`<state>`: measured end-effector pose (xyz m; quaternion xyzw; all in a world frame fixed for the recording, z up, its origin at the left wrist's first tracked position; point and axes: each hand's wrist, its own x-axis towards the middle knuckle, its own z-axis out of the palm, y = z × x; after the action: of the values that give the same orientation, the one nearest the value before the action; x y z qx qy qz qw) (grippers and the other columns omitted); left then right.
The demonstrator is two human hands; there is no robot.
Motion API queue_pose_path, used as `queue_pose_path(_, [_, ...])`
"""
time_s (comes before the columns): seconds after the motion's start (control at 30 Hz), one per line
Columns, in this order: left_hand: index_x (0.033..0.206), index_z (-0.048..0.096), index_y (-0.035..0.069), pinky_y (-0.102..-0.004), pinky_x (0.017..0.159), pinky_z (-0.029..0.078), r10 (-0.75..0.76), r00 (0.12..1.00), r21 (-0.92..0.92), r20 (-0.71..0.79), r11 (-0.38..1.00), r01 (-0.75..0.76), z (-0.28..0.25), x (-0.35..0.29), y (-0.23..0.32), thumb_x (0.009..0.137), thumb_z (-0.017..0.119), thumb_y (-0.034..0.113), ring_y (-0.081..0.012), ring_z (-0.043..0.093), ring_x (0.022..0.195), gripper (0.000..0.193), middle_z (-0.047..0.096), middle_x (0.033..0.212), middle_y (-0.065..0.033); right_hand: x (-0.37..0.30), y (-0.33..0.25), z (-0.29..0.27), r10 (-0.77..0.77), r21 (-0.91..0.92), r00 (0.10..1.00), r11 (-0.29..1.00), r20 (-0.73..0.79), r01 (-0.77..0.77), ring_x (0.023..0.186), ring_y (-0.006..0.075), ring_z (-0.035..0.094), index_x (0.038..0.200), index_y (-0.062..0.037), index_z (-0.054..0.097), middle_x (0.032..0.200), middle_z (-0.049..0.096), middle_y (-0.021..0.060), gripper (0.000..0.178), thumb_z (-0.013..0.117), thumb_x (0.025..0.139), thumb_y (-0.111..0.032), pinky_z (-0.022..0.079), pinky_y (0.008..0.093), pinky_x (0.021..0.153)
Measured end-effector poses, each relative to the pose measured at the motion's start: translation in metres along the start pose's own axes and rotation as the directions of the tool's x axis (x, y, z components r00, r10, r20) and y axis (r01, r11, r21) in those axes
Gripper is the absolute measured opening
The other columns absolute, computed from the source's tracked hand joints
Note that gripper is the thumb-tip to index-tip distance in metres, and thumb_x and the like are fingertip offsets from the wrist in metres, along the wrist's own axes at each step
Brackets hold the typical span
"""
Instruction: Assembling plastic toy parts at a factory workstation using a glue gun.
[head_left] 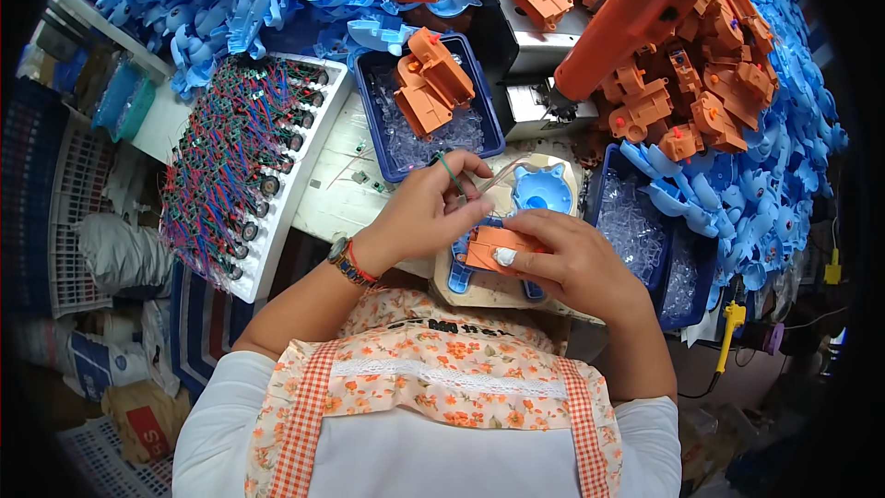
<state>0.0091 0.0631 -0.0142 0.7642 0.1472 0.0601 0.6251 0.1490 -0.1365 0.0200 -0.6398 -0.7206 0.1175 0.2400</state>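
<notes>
My left hand (433, 207) is closed in a pinch in front of me, with a green band around one finger. A thin clear strand (505, 173) runs out from its fingertips. My right hand (576, 258) grips an orange plastic housing (481, 245), and one of its fingers has a white wrapping. Under the housing, blue plastic shows at the legs (458, 277). Both hands are over a cream-coloured work block (452, 295). In the block's far part sits a blue animal-head-shaped shell (542, 188). My fingers hide the housing's far edge.
On the left, a white foam tray (293, 194) holds many wired circuit boards. A dark blue bin (379, 143) contains clear small parts and orange housings; another bin (599, 189) stands right. An orange machine arm (636, 18) overhangs the back. Heaps of blue shells (784, 189) surround the bench.
</notes>
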Motion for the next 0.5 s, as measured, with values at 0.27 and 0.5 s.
queue_pose_path(0.27, [0.136, 0.050, 0.007, -0.0368, 0.086, 0.046, 0.346, 0.938, 0.311, 0.037, 0.888, -0.340, 0.004, -0.019, -0.005, 0.064, 0.087, 0.032, -0.0268, 0.062, 0.094, 0.085, 0.065, 0.105, -0.0129, -0.011, -0.017, -0.008, 0.268, -0.097, 0.955, 0.955, -0.129, -0.281, 0.101, 0.0313, 0.061, 0.106, -0.0096, 0.068, 0.110, 0.065, 0.0106, 0.036, 0.077, 0.070, -0.009, 0.046, 0.0439, 0.087])
queue_pose_path(0.5, [0.133, 0.054, 0.007, -0.0370, 0.084, 0.045, 0.396, 0.917, 0.326, 0.053, 0.861, -0.391, 0.007, -0.019, -0.011, 0.064, 0.088, 0.034, -0.0256, 0.061, 0.095, 0.082, 0.064, 0.106, -0.0110, -0.018, -0.023, 0.005, 0.320, -0.145, 0.922, 0.924, -0.218, -0.355, 0.096, 0.0268, 0.061, 0.100, -0.0057, 0.069, 0.102, 0.067, 0.0076, 0.031, 0.078, 0.071, -0.012, 0.041, 0.0430, 0.089])
